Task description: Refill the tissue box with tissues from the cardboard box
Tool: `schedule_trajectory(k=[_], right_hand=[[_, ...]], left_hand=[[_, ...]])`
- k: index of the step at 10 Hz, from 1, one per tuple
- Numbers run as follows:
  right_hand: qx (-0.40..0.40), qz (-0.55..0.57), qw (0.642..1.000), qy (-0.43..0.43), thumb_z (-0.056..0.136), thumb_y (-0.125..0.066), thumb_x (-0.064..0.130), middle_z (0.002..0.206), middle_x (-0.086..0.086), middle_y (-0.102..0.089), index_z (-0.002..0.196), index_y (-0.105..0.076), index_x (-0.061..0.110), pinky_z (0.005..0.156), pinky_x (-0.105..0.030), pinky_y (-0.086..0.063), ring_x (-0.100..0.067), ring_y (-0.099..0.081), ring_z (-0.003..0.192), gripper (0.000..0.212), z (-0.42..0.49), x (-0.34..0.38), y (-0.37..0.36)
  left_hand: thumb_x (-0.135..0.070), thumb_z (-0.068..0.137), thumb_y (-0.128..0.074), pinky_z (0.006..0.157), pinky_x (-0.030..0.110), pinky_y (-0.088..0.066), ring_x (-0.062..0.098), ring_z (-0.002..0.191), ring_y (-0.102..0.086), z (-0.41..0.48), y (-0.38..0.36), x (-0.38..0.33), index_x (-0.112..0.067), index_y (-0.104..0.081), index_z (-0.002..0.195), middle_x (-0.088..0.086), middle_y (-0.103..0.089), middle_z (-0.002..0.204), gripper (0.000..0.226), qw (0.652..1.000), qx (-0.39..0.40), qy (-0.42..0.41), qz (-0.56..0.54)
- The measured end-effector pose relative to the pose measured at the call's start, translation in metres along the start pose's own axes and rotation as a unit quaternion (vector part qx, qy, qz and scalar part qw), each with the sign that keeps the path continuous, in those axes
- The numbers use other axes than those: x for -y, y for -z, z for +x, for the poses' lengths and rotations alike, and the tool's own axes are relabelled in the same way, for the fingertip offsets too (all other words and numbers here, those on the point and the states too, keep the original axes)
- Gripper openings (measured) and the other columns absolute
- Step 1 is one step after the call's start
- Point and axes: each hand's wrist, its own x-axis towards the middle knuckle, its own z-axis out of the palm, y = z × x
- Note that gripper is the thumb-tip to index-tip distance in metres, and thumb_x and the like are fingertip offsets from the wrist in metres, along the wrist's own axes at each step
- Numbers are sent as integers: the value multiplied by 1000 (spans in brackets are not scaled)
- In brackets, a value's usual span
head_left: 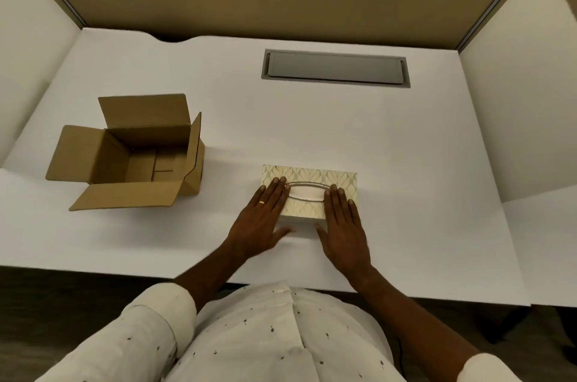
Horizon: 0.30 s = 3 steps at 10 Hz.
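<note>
A cream tissue box (312,177) with a gold leaf pattern lies flat on the white table, in front of me near the middle. Its oval top slot (307,192) shows a pale surface inside. My left hand (260,220) lies flat on the box's left end, fingers on top, thumb along the near side. My right hand (345,224) lies flat on the right end in the same way. Both hands press on the box without gripping it. The brown cardboard box (140,156) stands to the left with its flaps spread; its inside looks bare, with no tissues visible.
The white table (421,163) has a grey cable hatch (334,67) set in it at the back. Tan partition walls and white side panels enclose the desk on three sides. The table's near edge runs just above my shirt.
</note>
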Motion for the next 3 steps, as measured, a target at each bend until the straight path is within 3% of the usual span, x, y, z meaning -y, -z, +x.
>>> schedule_trajectory(k=[1, 2, 3], right_hand=[[8, 7, 1000, -19, 103, -43, 52, 172, -10, -7, 163, -7, 7, 129, -43, -13, -24, -4, 160, 83, 0, 4, 1], [-7, 27, 999, -40, 102, -38, 61, 172, -9, -10, 163, -8, 9, 129, -43, -14, -22, -7, 160, 85, 5, 9, 10], [-32, 46, 997, -58, 101, -37, 65, 172, -6, -9, 163, -5, 12, 128, -42, -14, -20, -9, 160, 87, 11, 9, 17]], left_hand=[[-74, 96, -28, 129, 43, -12, 23, 158, 3, -2, -1, -2, -8, -5, 162, 10, 1, 171, 96, 1000, -8, 4, -12], [-75, 96, -28, 126, 46, -21, 23, 158, 1, 0, 8, -1, -8, -7, 162, 10, 0, 171, 96, 1000, -11, 4, -26], [-76, 95, -31, 128, 43, -17, 21, 159, 3, 6, 15, 3, -11, -3, 162, 7, 4, 171, 98, 998, -37, 10, -59]])
